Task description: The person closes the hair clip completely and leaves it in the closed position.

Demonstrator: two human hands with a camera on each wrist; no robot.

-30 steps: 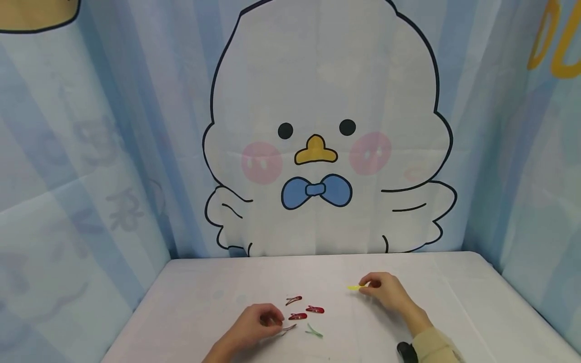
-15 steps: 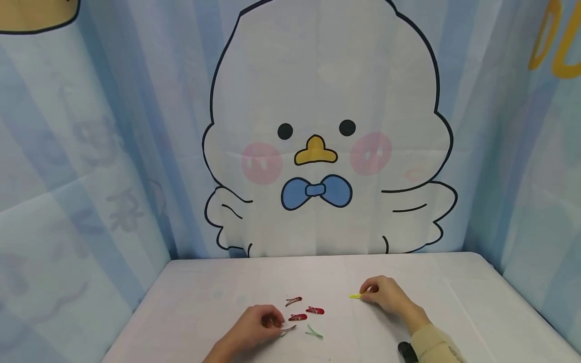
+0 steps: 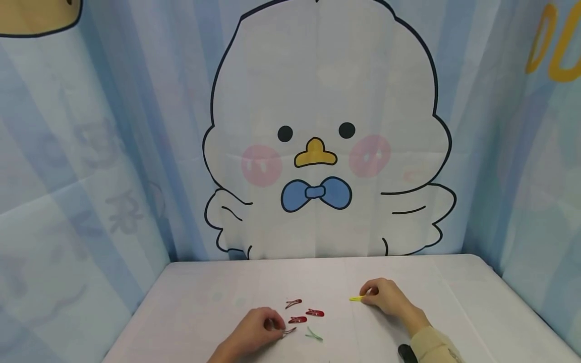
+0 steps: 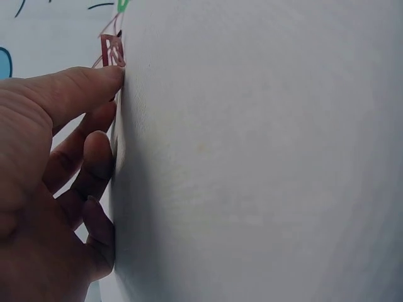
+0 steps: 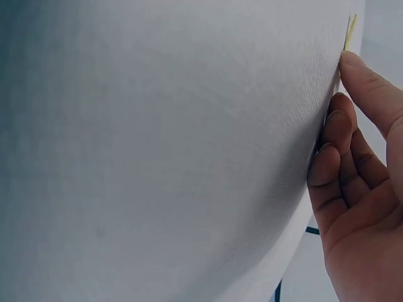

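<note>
In the head view, the right hand (image 3: 387,297), right of the lower centre, pinches one end of a yellow clip (image 3: 355,299), which juts left from its fingertips at the bench (image 3: 195,297). The left hand (image 3: 256,330), lower centre, pinches a dark clip (image 3: 290,331) pointing right; three red clips (image 3: 299,319) and a green clip (image 3: 314,335) lie nearby. In the left wrist view, reddish clips show upper left, at the fingertips. In the right wrist view, the yellow clip sticks up from the pinch, upper right.
</note>
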